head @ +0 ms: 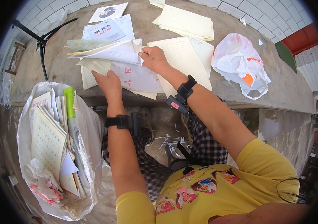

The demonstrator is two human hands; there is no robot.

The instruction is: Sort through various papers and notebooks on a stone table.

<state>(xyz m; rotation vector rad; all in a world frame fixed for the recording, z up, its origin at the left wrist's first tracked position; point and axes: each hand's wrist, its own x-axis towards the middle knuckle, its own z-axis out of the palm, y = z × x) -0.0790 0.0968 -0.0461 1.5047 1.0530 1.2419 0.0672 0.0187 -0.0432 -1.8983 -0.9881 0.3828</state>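
My right hand [156, 59] grips the right edge of some folded white paper sheets [114, 54], lifted above the concrete ledge. Below it, my left hand [108, 84] holds the lower edge of a thin booklet [132, 74] with red characters on its cover; the fingers are partly hidden by paper. Lined yellowish sheets [181, 58] lie just right of the booklet, partly under my right forearm. Behind the lifted sheets rest a grey-blue exercise book [107, 30] and a white sheet with a round dark picture [108, 13]. A stack of cream paper [187, 22] lies at the back.
A crumpled white plastic bag [237, 61] sits on the right of the concrete ledge [282, 84]. A black tripod [42, 42] stands at the left. Below it, a large white woven sack [89, 156] holds books and papers. Paper scraps [173, 144] litter the ground between my feet.
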